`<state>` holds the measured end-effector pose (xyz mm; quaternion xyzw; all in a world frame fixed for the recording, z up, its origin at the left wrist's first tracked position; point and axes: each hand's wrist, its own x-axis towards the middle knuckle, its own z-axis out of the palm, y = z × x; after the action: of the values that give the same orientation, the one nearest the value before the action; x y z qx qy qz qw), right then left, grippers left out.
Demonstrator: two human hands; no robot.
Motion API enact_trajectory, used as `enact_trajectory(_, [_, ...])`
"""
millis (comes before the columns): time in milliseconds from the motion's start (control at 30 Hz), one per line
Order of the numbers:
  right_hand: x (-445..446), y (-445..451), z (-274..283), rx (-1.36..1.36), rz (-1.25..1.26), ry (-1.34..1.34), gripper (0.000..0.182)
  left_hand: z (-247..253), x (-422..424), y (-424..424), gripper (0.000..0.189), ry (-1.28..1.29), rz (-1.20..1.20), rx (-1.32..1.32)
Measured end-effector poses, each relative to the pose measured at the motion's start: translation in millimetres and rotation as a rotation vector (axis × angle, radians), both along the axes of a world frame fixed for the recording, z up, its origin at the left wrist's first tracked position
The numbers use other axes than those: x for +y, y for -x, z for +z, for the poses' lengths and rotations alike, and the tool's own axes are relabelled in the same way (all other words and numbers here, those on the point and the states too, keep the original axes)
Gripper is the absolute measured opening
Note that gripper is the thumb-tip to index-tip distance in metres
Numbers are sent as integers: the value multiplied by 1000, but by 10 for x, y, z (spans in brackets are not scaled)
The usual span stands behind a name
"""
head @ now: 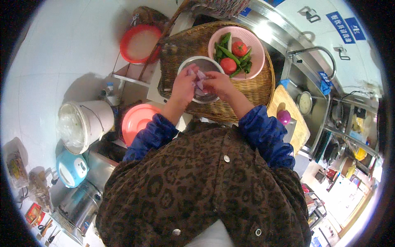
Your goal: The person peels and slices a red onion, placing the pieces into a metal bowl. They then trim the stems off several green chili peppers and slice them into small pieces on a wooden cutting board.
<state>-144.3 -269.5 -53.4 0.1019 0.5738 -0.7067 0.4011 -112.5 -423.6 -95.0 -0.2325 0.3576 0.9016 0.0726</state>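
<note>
Pale purple pieces (200, 76), apparently onion layers, are between my two hands over a round metal bowl (201, 57). My left hand (184, 85) grips them from the left, its fingers inside the bowl's rim. From the right, my right hand (218, 84) pinches the same pieces; its fingertips are partly hidden. More purple bits seem to lie in the bowl, though the hands cover much of it. The bowl rests on a woven wicker surface (253, 95). Close behind it, a pink plastic colander (260, 57) holds two tomatoes (239, 48) and several green peppers (227, 55).
To the right, a wooden cutting board (301, 132) carries a whole red onion (283, 117) and a metal blade (290, 129). Beyond are a sink and curved faucet (331, 60). Leftward stand a red-rimmed basin (124, 46), a coral basin (131, 120) and a white bucket (100, 119).
</note>
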Motion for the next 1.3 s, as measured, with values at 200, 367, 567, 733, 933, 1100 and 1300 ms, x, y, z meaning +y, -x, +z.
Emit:
enact_trajectory(200, [26, 10, 7, -14, -85, -40, 27, 225, 11, -13, 44, 385, -265, 40])
enact_trajectory(367, [30, 56, -182, 14, -112, 22, 21, 311, -22, 10, 38, 681, -304, 149])
enact_trajectory(567, [54, 163, 24, -5, -159, 128, 23, 596, -43, 86, 35, 976, -444, 190])
enact_trajectory(733, [84, 281, -19, 12, -88, 41, 20, 739, -55, 191, 35, 1085, -501, 257])
enact_trajectory(933, [53, 287, 130, 101, 5, -114, 20, 746, -67, 202, 36, 1214, -492, 310])
enact_trajectory(1100, [52, 336, 18, 175, 147, -232, 22, 840, -6, 149, 37, 1220, -528, 388])
enact_trajectory(1300, [-18, 337, -33, 280, 205, -297, 24, 797, -30, 102, 36, 1260, -493, 525])
